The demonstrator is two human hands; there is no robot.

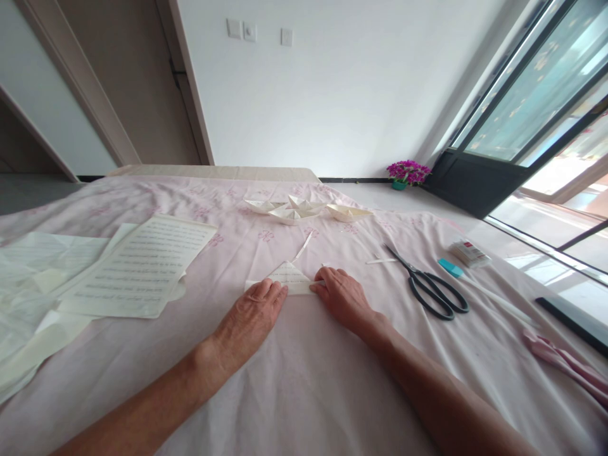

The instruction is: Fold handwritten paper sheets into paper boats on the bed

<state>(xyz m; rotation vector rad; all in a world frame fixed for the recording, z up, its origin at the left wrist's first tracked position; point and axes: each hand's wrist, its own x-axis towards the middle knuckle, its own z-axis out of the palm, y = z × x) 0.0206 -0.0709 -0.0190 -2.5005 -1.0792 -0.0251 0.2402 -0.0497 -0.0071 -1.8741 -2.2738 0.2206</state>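
A sheet of printed paper (289, 276), folded to a peak with a flat band along its near edge, lies on the cloth in front of me. My left hand (259, 305) is on its left end, fingers together and pressing on the band. At the right end my right hand (341, 292) is closed, thumb and fingers pinching the band. Parts of both ends are hidden under my fingers. A thin paper strip (303, 246) lies just behind the peak. Further back stand several folded paper boats (295, 215).
Loose printed sheets (137, 266) overlap at the left. On the right lie black-handled scissors (430, 288), a paper scrap (381, 261), a blue-ended white stick (450, 267), a small packet (469, 253) and pink cloth (560, 358). Wrinkled floral cloth (294, 373) covers the surface.
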